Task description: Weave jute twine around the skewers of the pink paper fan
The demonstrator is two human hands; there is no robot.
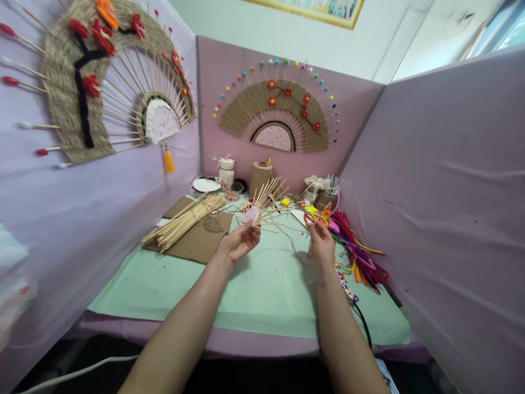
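My left hand point(243, 241) pinches the base of a small unfinished fan, a pink rounded piece point(251, 215) with thin wooden sticks point(268, 191) spreading up and to the right. Thin twine point(292, 241) trails from the sticks down onto the table. Off to the right, my right hand point(322, 243) is raised with its fingers pinched together; whatever lies between them is hidden. Just beyond those fingertips show the red and yellow handles of scissors point(308, 218); whether the hand touches them I cannot tell.
A tied bundle of sticks point(186, 221) lies on cardboard point(209, 246) at left. Behind stand a twine spool point(260, 179) and a white jar point(226, 172). Colourful pipe cleaners point(361, 251) are heaped at right. Partition walls point(443, 180) enclose the table, with two finished fans point(241, 109) hung up.
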